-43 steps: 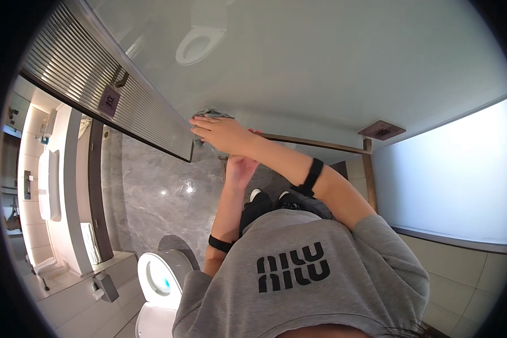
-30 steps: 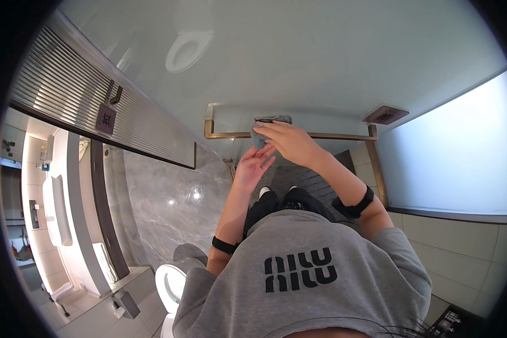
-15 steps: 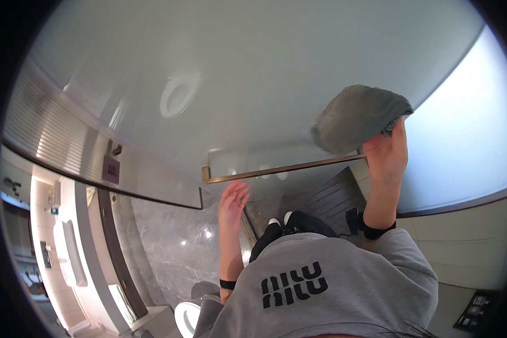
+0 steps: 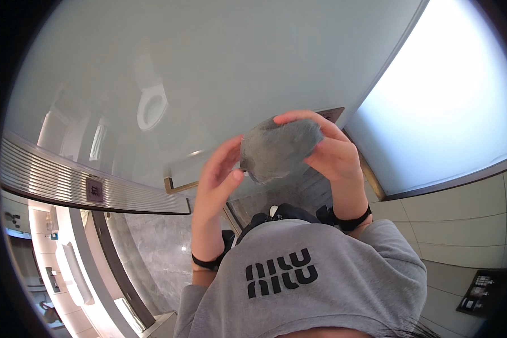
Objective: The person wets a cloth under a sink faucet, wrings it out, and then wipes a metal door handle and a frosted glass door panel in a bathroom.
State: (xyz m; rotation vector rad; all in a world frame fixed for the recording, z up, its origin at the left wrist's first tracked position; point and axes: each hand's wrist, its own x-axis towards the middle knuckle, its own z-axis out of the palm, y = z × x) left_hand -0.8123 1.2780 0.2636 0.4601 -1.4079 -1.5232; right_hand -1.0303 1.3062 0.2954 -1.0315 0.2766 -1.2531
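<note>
A grey fluffy cloth (image 4: pixel 279 149), bunched into a rounded wad, is held up between my two hands in front of a large glass panel (image 4: pixel 236 62). My left hand (image 4: pixel 218 172) grips its left side, the thumb below and the fingers partly hidden behind it. On the other side my right hand (image 4: pixel 332 149) is closed on the cloth, with fingers over its top edge and the thumb underneath. Just below and left of the cloth, a brass-coloured handle bar (image 4: pixel 183 187) is fixed to the glass; my left forearm and hand cover part of it.
A white toilet (image 4: pixel 152 107) shows as a reflection in the glass. To the right is a bright frosted pane (image 4: pixel 439 107) above a tiled wall (image 4: pixel 456 217). A ribbed glass strip (image 4: pixel 135 188) runs at the left, beyond a grey marble-look floor (image 4: pixel 152 242).
My right hand has brought the cloth away from the glass, leftward and nearer to me. My left hand, empty before, has risen and taken hold of its left side.
</note>
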